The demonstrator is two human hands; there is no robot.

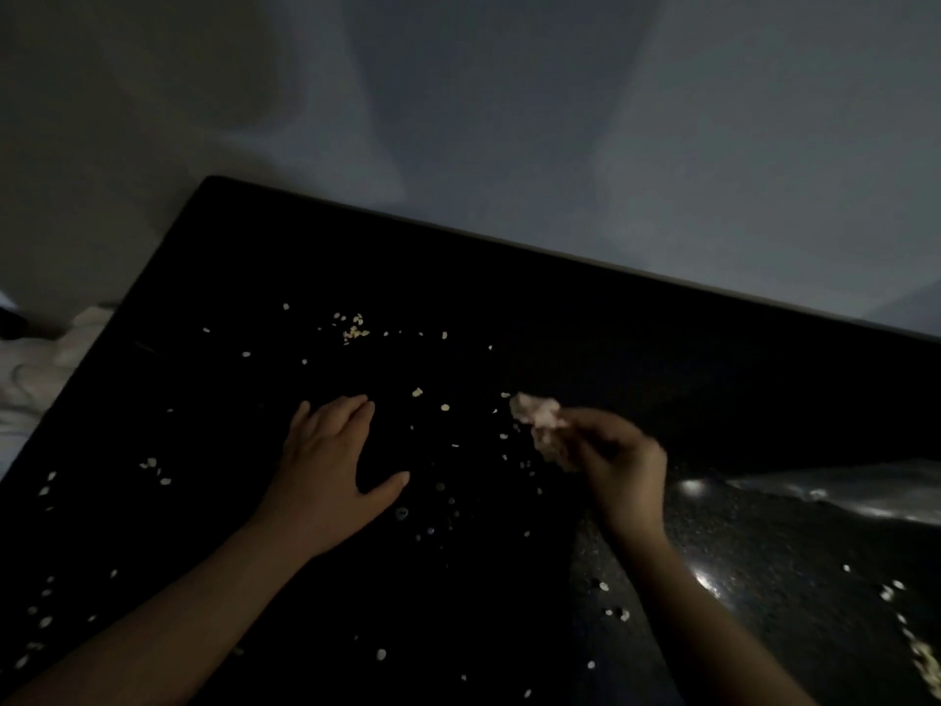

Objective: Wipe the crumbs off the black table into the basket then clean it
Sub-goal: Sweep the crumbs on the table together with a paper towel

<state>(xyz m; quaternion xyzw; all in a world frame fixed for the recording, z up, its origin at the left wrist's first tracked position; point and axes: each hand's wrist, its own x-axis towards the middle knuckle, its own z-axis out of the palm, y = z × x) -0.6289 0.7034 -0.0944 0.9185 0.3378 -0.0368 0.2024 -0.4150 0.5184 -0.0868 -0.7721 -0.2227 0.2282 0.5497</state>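
Closest in, two bare forearms reach up from the bottom edge over a wide, flat, matte black table (458, 277) that fills most of the dim view. Small pale, flaky crumbs (381, 654) are scattered loosely across the table, thinly along the near left side and between the arms. At the lower right lies a glossy, dark, speckled surface (764, 552) catching bright highlights. A few crumbs sit on it and a denser pale trail runs along the right edge; what it is cannot be told in this light. Further in, the left hand (326, 466) lies palm down on the tabletop, fingers straight and close together, thumb spread wide to the right, holding nothing. Just to its right, with a sprinkle of crumbs between them, the right hand (618, 466) is raised with curled fingers pinching a crumpled, pale pinkish wad of tissue or cloth (542, 425), which sticks out to the upper left of the fingers. Whether the wad touches the table cannot be told. Beyond the hands a tighter cluster of crumbs lies toward the far left part of the table. Past the table's left edge is some rumpled white fabric (30, 369), and behind the far edge rises a plain grey wall (509, 119) crossed by soft shadows.
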